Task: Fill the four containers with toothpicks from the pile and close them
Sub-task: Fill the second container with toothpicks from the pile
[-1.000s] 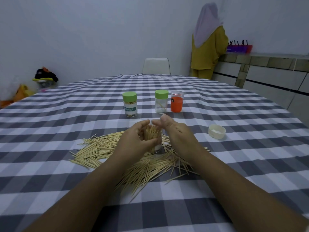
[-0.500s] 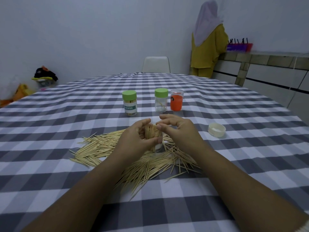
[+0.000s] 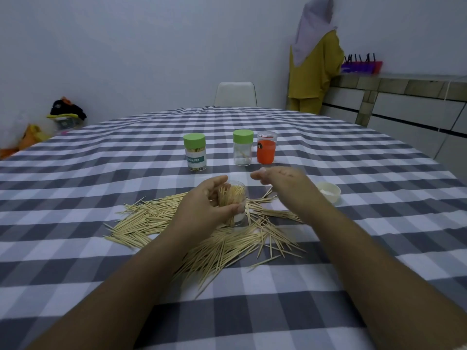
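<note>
My left hand [image 3: 202, 210] grips a clear container [image 3: 233, 199] packed with toothpicks, standing upright in the toothpick pile [image 3: 202, 236]. My right hand [image 3: 283, 183] hovers just right of it, blurred, fingers loosely extended and holding nothing. A white lid [image 3: 328, 192] lies on the cloth to the right. Behind stand a full green-capped labelled container [image 3: 195, 152], a nearly empty green-capped clear container [image 3: 243, 150] and an uncapped container with an orange label [image 3: 266, 150].
The table carries a grey and white checked cloth [image 3: 353, 261]. A white chair [image 3: 235, 94] stands at the far edge. A person in yellow [image 3: 313, 66] stands by a tiled counter [image 3: 404, 97] at the back right. Bags [image 3: 67, 114] lie on the floor at the left.
My right hand has lifted off the container's top and moved right, toward the white lid. My left hand keeps its hold on the container.
</note>
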A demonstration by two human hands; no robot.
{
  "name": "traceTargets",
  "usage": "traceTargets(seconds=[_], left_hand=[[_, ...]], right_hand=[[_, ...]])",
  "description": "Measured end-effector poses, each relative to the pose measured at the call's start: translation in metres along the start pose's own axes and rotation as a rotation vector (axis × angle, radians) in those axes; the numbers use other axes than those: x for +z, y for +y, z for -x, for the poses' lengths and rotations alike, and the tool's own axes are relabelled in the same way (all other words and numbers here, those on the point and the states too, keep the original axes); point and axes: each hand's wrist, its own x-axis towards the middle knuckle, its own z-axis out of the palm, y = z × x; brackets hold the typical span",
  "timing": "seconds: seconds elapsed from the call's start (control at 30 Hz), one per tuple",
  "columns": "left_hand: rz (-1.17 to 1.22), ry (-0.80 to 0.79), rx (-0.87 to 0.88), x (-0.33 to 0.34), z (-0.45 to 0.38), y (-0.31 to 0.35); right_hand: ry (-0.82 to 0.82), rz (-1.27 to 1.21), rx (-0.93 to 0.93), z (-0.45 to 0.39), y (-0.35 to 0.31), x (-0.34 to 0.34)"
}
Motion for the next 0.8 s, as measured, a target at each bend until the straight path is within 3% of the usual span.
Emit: traceTargets(seconds=[0.27, 0.5, 0.8], left_hand=[[-0.012, 0.007, -0.001, -0.001, -0.001, 0.000], [-0.009, 0.006, 0.000, -0.001, -0.001, 0.000], [-0.010, 0.006, -0.001, -0.001, -0.001, 0.000]], right_hand=[[-0.346, 0.892, 0.245, 0.002, 0.012, -0.037], [-0.475, 1.075, 0.217, 0.000, 0.017, -0.041], [-0.302, 0.839, 0.101, -0.009, 0.023, -0.013]])
